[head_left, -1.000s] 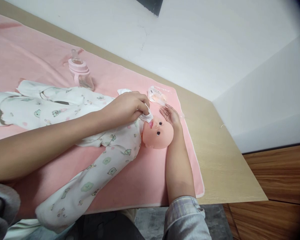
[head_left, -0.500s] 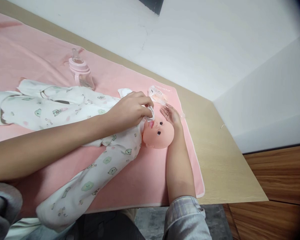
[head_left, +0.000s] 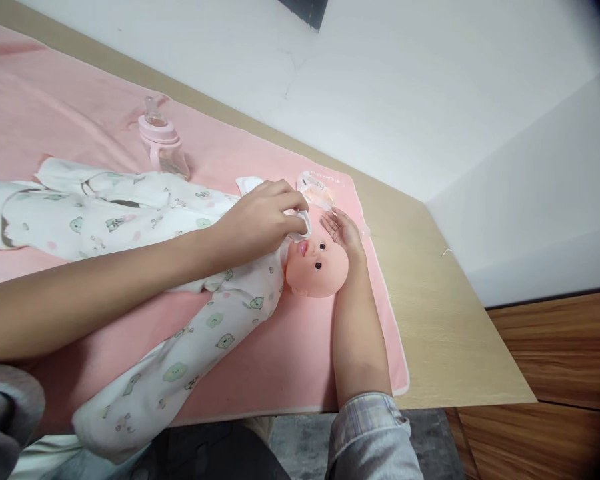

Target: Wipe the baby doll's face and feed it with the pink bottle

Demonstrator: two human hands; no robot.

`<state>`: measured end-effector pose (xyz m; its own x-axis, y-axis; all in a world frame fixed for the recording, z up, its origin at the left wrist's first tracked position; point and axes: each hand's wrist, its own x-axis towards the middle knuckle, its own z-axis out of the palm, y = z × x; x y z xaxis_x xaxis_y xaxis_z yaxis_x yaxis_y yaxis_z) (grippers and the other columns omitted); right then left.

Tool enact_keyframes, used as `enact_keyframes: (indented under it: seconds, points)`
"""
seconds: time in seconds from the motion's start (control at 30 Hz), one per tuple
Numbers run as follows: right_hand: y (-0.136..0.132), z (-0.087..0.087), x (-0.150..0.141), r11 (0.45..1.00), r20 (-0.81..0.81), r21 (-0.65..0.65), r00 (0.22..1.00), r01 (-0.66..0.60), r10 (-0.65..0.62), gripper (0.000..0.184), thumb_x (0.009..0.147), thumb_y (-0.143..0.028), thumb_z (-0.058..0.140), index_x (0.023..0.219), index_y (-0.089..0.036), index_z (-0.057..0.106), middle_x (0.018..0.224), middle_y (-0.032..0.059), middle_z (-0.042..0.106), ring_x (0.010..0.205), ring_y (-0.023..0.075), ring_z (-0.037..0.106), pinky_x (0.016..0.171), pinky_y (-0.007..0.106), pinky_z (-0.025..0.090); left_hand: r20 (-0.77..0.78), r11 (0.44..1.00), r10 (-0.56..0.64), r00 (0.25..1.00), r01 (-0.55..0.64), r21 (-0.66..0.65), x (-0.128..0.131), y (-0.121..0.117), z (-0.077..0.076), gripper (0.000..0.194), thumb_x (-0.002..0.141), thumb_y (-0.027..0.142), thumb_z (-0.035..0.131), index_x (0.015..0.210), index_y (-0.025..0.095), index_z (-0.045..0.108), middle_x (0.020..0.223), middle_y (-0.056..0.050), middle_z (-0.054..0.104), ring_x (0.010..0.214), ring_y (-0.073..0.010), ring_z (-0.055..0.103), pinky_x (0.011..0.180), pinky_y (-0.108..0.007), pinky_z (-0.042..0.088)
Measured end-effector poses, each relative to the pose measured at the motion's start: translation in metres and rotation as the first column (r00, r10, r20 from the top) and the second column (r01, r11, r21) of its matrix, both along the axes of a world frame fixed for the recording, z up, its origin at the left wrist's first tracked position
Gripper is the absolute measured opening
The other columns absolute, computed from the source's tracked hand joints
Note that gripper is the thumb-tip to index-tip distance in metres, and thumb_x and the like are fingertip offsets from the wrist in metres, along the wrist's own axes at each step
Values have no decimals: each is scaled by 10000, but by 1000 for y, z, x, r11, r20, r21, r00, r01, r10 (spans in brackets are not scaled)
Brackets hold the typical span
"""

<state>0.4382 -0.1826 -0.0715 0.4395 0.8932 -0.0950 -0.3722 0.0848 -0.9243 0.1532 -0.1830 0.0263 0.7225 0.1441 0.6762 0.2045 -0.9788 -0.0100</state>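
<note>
A baby doll (head_left: 325, 270) lies on its back, its bare head towards the right and its eyes open. It wears a white sleepsuit (head_left: 215, 320) with green and pink animal prints. My left hand (head_left: 267, 217) pinches a small white cloth (head_left: 303, 230) against the doll's cheek, just beside the mouth. Part of the cloth is hidden under my fingers. My right hand (head_left: 345, 230) lies palm up along the far side of the head, fingers stretched out, with the forearm passing round the crown.
A pink blanket (head_left: 260, 367) covers much of the wooden table (head_left: 430, 320). Towards the back stands a pink-lidded baby bottle (head_left: 163, 143). A clear printed packet (head_left: 317, 190) lies beyond the doll's head. The white wall (head_left: 380, 100) borders the table's far edge.
My left hand and the white cloth have shifted very slightly at the doll's cheek. My right hand, the doll and the bottle stay where they were.
</note>
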Motion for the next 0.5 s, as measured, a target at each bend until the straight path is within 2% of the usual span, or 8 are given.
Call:
enact_keyframes:
  seconds: [0.13, 0.27, 0.37, 0.5]
  points:
    - [0, 1, 0, 1000, 0, -8, 1000, 5, -5, 117, 845, -163, 647, 962, -172, 645, 870, 36, 703, 856, 125, 714, 999, 318, 582, -52, 989, 37, 998, -44, -144, -6, -4, 11, 319, 875, 98, 429, 846, 206, 727, 977, -47, 663, 867, -200, 594, 772, -331, 444]
    - [1, 1, 1, 1000, -14, -20, 1000, 7, -7, 100, 860, -154, 612, 956, -168, 635, 856, 39, 704, 837, 129, 717, 985, 325, 588, -192, 938, 23, 981, -88, -335, -15, -11, 24, 280, 839, 154, 472, 891, 218, 739, 930, -13, 652, 726, -152, 592, 638, -271, 404]
    - [1, 3, 0, 1000, -14, -28, 1000, 12, -12, 79, 870, -168, 607, 943, -168, 637, 861, 43, 704, 843, 131, 718, 991, 330, 586, -247, 911, -1, 969, -101, -400, -17, -16, 30, 292, 835, 171, 474, 895, 235, 752, 906, 0, 648, 715, -140, 590, 637, -259, 399]
    - [0, 4, -2, 999, 6, -36, 1000, 20, -20, 85, 852, -156, 633, 934, -178, 640, 845, 29, 697, 842, 129, 716, 1014, 337, 576, -239, 899, -27, 971, -81, -431, -15, -20, 32, 324, 841, 171, 457, 901, 239, 768, 908, -6, 636, 734, -135, 590, 665, -259, 414]
